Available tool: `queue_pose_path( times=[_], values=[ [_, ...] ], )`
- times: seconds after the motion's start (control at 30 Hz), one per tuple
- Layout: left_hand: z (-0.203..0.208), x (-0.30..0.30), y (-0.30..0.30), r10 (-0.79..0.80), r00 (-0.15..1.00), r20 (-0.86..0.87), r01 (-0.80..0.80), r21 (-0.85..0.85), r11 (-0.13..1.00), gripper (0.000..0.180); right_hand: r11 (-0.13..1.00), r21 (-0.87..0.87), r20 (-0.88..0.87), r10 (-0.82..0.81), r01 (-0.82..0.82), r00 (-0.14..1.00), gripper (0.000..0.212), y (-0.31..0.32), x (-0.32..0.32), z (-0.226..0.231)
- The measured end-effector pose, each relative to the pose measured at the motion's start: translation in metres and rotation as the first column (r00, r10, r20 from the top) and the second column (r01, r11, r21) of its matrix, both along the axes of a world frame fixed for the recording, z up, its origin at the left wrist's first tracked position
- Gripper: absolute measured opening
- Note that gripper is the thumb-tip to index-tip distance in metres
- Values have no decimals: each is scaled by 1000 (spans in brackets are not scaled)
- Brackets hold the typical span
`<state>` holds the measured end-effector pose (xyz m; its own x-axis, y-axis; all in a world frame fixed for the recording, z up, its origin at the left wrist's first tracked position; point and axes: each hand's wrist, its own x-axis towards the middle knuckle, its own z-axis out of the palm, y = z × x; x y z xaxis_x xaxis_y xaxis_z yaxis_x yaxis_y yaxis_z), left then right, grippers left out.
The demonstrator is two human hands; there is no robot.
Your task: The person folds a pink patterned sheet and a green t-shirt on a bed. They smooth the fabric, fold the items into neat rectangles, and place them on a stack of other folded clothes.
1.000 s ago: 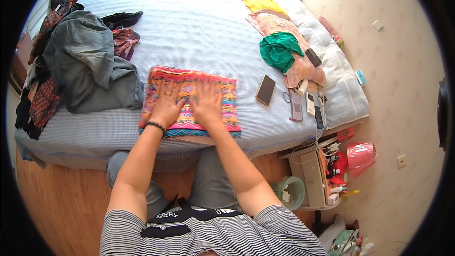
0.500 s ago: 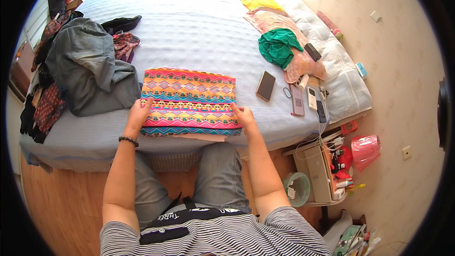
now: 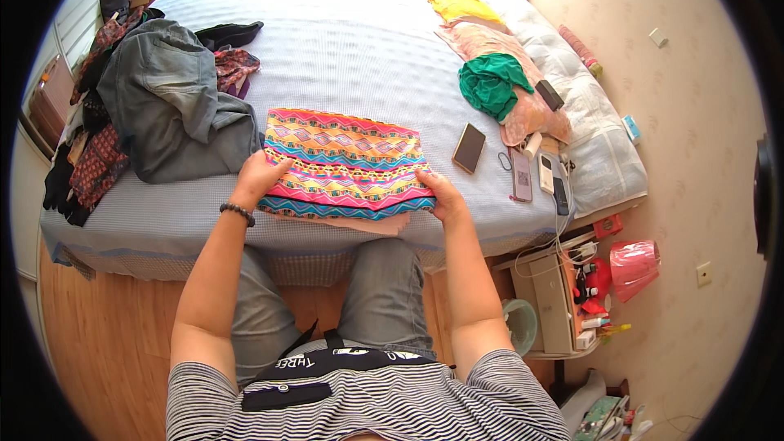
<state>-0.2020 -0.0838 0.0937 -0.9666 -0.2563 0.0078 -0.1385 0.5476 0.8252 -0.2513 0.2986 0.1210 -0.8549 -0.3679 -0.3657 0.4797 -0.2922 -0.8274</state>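
A folded cloth (image 3: 347,159) with pink, orange and blue zigzag bands lies across the near part of the bed. My left hand (image 3: 260,178) grips its left edge, thumb on top and fingers underneath. On the right edge my right hand (image 3: 442,194) holds it in the same way. Between the hands the near portion is slightly raised and wavy. From under its front edge pokes a pale pink piece (image 3: 384,224), whose kind I cannot make out. A dark bead bracelet (image 3: 238,214) circles my left wrist.
Grey jeans (image 3: 167,106) and dark patterned clothes (image 3: 100,159) are heaped at left. Rightward lie a phone (image 3: 469,148), a green cloth (image 3: 494,86), a yellow cloth (image 3: 457,2) and several small devices with cables. Beside the bed stand a drawer unit (image 3: 543,298) and a bin (image 3: 520,325).
Both hands have tightened around the cloth's side edges and lifted its near part, which now ripples. More of the pale pink piece beneath shows. The whole view has shifted slightly.
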Motion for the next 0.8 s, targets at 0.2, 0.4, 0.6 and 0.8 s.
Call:
queue_pose_path(
  times=[0.2, 0.4, 0.6, 0.8],
  values=[
    [29, -20, -2, -143, 989, 30, 61, 808, 587, 27, 1000, 32, -73, 1, 1, 997, 46, -5, -15, 25],
    [92, -37, -23, -96, 988, -124, 156, 775, 612, 33, 992, -127, -235, -42, 12, 971, 43, -6, -18, 58],
    [-28, 7, -36, -124, 991, -49, 127, 622, 773, 36, 995, 12, -161, -96, 99, 982, 51, -4, 33, -33],
    [6, 15, -18, 74, 997, 31, -68, -162, 984, 43, 991, 63, -189, -105, 119, 976, 50, 10, 29, -44]
  ],
)
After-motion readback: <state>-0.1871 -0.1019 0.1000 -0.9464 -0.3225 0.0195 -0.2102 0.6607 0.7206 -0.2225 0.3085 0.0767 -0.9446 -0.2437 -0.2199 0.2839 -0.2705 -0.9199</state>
